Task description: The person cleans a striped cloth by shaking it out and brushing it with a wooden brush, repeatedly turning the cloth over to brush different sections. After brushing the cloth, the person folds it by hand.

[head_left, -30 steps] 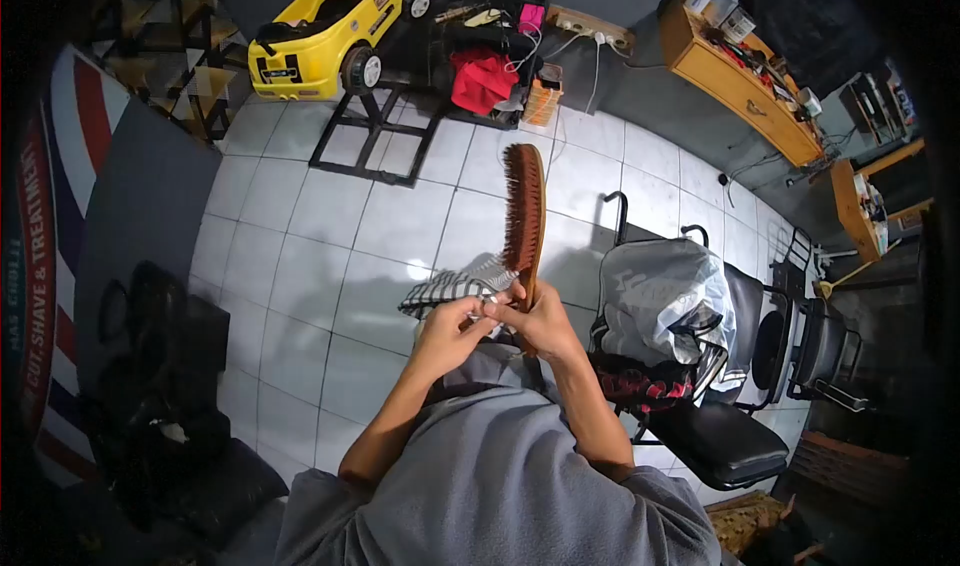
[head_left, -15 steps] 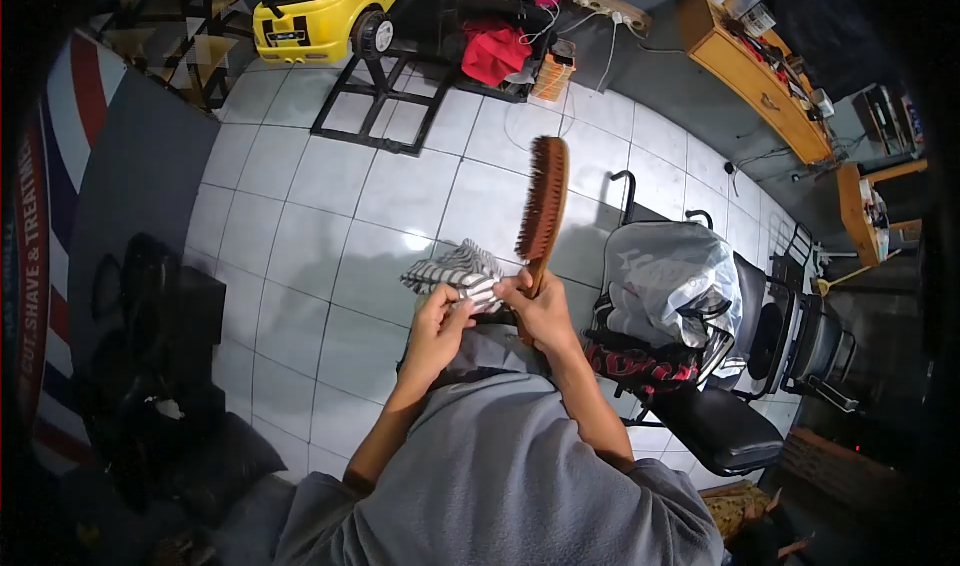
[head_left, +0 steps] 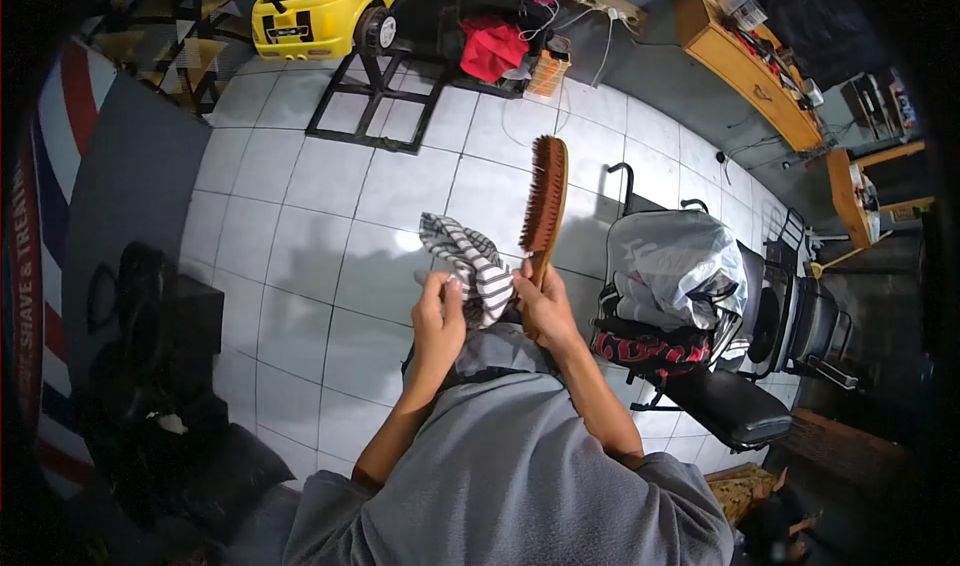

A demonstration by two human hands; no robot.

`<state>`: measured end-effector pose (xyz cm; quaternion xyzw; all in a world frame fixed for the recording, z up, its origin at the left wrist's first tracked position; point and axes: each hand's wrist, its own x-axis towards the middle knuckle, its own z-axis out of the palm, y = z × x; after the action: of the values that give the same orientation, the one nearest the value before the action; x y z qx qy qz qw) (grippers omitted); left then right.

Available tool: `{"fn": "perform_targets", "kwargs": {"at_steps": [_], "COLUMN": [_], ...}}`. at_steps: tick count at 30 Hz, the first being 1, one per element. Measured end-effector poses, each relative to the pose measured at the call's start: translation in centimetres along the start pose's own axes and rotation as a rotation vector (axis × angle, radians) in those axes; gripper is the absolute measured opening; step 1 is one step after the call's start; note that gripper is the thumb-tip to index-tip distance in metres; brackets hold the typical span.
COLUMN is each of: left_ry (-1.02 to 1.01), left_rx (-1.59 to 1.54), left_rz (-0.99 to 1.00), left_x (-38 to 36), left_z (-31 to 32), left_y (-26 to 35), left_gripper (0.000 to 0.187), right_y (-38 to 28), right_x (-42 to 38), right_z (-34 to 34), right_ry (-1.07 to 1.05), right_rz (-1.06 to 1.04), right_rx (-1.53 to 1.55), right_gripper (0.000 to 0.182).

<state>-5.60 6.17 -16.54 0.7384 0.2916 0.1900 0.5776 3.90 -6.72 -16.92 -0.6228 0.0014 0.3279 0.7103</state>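
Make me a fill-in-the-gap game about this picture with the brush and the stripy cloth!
1. The right hand grips the wooden brush by its ____.
2. The left hand holds a cloth with a ____ pattern.
3. The toy car on the floor is coloured ____.

Missing words: handle; striped; yellow

A grey short-sleeved shirt of soft, plain fabric is worn, its sleeves ended above the elbows, so that both forearms behind the left grip [head_left: 438, 318] and right grip [head_left: 546, 309] are left bare.
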Motion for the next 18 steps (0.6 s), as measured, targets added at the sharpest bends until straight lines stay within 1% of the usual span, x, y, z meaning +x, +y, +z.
{"fn": "perform_targets", "kwargs": {"at_steps": [2,3,4,5,7,8,9,10,11,12,13,14,15,16,17,18], "left_ry": [-0.099,-0.122,-0.143,-0.165,-0.139,-0.17,-0.123,0.013,0.15,0.243,0.332,0.357,0.382,0.323,0.258,0.184], "left_rx": [-0.119,-0.195,-0.394,-0.593,-0.875,-0.833,-0.681,-0.599,-0.516,-0.387,-0.253,-0.053,0.145,0.275,0.411,0.55], "left_rz": [-0.049,0.047,-0.081,-0.207,-0.462,-0.344,-0.2,-0.161,-0.128,-0.051,0.023,0.183,0.348,0.503,0.654,0.799], "left_x": [0.0,0.3,0.3,0.5,1.1,1.4,2.0,2.8,3.8,5.0,6.1,7.1,8.1,8.6,9.0,9.3], "left_z": [0.1,0.4,0.2,0.1,-1.8,-2.3,-3.0,-4.1,-5.2,-6.9,-8.9,-10.8,-12.2,-12.7,-13.3,-13.9], "left_y": [-0.5,-0.5,-1.0,-1.4,3.3,2.5,0.2,0.6,1.4,1.4,1.2,1.6,1.8,1.6,1.5,1.3], "left_gripper": [0.015,0.017,0.016,0.015,0.012,0.011,0.014,0.012,0.011,0.014,0.017,0.016,0.015,0.014,0.013,0.013], "right_y": [-0.4,-0.9,-1.7,-1.2,-2.0,-1.1,0.5,2.1,2.6,0.8,0.7,0.3,-0.6,-1.5,-2.1,-2.9], "right_x": [-1.2,-1.9,-2.6,-2.3,-2.2,-1.9,-1.2,-0.1,0.6,0.3,0.6,0.8,0.9,0.9,1.2,1.3], "right_z": [1.5,2.2,3.2,3.8,4.7,4.3,3.2,1.4,-0.7,-2.0,-4.1,-6.0,-7.6,-8.6,-8.9,-9.1], "right_ry": [-0.104,-0.174,-0.252,-0.268,-0.156,-0.1,-0.043,0.043,0.13,0.202,0.325,0.433,0.487,0.542,0.614,0.648], "right_rz": [-0.032,-0.044,-0.088,-0.345,-0.417,-0.378,-0.341,-0.533,-0.576,-0.651,-0.675,-0.766,-0.748,-0.765,-0.73,-0.755], "right_rx": [-0.109,-0.168,-0.158,-0.262,-0.704,-0.765,-0.824,-0.92,-1.013,-1.068,-1.148,-1.189,-1.238,-1.245,-1.206,-1.227], "right_gripper": [0.018,0.023,0.041,0.054,0.048,0.044,0.04,0.035,0.037,0.038,0.039,0.039,0.038,0.036,0.035,0.032]}}
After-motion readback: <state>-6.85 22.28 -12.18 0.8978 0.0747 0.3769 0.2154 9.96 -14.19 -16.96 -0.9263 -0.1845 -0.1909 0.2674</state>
